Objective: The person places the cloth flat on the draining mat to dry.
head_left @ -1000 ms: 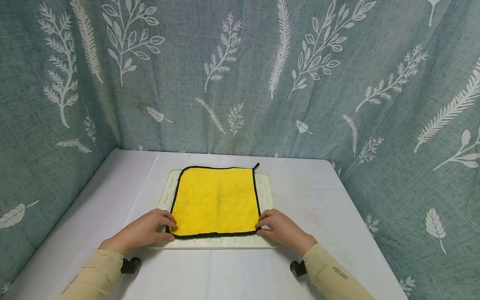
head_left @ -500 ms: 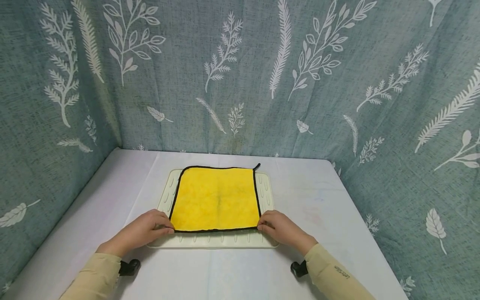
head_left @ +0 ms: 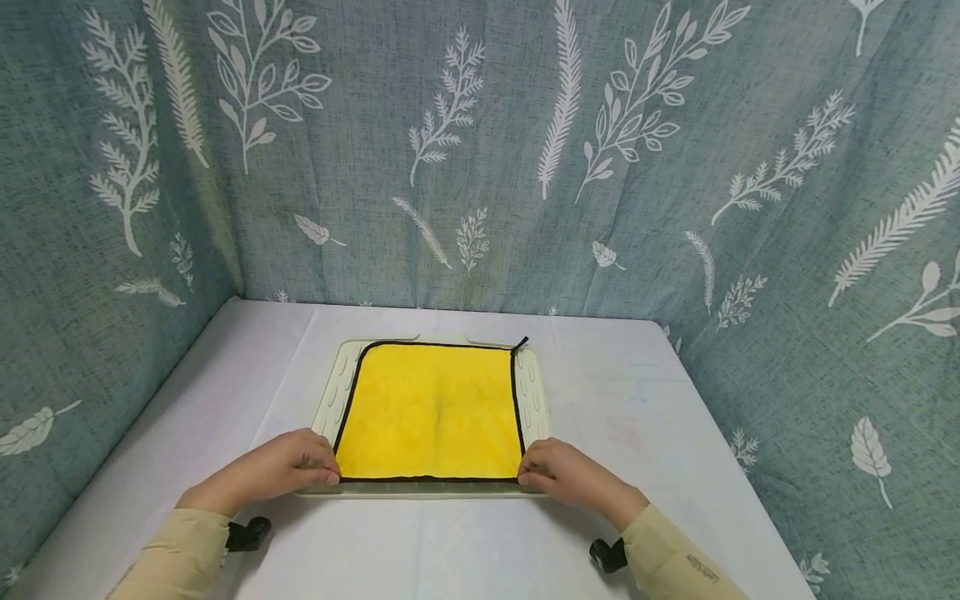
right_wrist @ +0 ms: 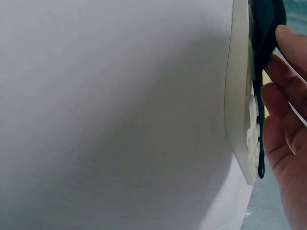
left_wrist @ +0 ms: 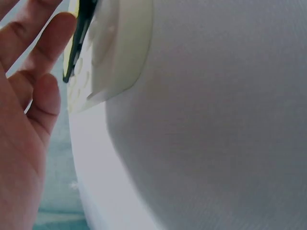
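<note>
A yellow cloth [head_left: 435, 408] with black edging lies spread over a pale cream tray [head_left: 534, 400] in the head view. My left hand [head_left: 288, 462] pinches the cloth's near left corner between thumb and fingers. At the near right corner, my right hand [head_left: 570, 475] pinches the black edge the same way. The near edge is raised a little above the tray between both hands. In the right wrist view, thumb and fingertip of the right hand [right_wrist: 288, 91] meet on the dark edging [right_wrist: 261, 52]. A small black loop sticks out at the far right corner.
The tray stands on a white table [head_left: 420, 542], its ridged side strips showing left and right of the cloth. Grey-green curtains [head_left: 360, 150] with white leaf prints hang behind and on both sides. A dark wrist-camera mount [head_left: 249, 533] sits below the left wrist.
Both hands have drawn the cloth's near edge toward the person and slightly apart. The far edge has slid nearer too, uncovering part of the tray's back rim.
</note>
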{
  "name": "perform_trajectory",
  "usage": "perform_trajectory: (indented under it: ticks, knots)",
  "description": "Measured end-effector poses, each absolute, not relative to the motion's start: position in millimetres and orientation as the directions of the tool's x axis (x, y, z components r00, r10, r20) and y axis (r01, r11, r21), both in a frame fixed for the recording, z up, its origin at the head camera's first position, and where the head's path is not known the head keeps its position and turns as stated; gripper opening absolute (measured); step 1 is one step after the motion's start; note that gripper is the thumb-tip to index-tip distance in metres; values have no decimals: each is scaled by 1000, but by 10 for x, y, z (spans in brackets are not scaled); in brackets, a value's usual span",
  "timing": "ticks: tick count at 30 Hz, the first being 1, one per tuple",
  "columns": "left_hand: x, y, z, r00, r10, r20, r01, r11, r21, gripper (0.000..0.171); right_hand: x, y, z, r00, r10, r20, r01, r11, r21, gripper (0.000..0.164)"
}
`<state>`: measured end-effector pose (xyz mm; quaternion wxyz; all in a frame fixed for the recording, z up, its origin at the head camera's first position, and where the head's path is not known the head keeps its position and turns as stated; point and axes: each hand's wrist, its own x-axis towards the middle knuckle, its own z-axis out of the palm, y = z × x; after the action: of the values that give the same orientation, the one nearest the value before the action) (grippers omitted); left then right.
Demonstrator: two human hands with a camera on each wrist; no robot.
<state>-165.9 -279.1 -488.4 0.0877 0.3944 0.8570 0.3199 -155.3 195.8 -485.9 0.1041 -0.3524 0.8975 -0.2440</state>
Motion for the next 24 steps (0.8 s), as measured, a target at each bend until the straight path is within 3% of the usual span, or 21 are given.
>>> perform_trajectory:
  ticks: [9, 20, 24]
  knots:
    - [-1680, -2774, -4900, -639, 764, 86, 632, 458, 625, 7, -1520, 1942, -4885, -730, -682, -42, -568, 640, -518, 6]
    - [-1665, -2732, -4868, -696, 718, -10, 562, 552, 616, 9, -1517, 1894, -4835, -723, -689, -44, -579, 640, -505, 5]
    - [-1739, -2695, -4798, -748, 663, -46, 494, 601, 629, 16, -1613, 1860, -4668, -758, -648, -79, -525, 677, -516, 16]
